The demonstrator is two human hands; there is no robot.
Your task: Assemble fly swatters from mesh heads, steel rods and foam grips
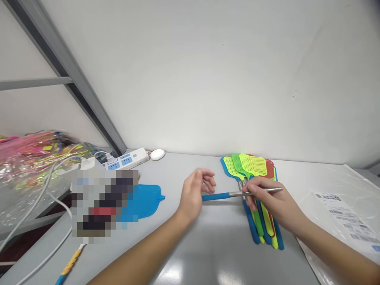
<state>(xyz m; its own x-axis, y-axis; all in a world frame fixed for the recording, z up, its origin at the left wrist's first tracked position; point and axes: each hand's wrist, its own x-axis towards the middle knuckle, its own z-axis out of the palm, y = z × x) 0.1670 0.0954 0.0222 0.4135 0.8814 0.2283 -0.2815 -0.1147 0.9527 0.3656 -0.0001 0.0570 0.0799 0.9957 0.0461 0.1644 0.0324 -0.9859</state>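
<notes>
My right hand (264, 194) pinches the metal shaft of a fly swatter handle (216, 196) between thumb and fingers. The handle lies nearly level above the table, its blue grip pointing left and its bare silver end tapering to the right. Against the grip's left end rests the palm side of my left hand (192, 196), with loosely bent fingers that are apart and not wrapped round it. Beneath my right hand is a pile of fly swatters (252, 164) in yellow, green, red and blue. Farther left lies a loose blue fly swatter head (145, 201), partly hidden by a blurred patch.
A white power strip (127, 159) with a plug and a white oval object (157, 154) sit by the wall. Cables hang at the left, near bagged colourful items (35, 158) on a rack. Clear plastic packaging with a printed label (341, 213) covers the right side.
</notes>
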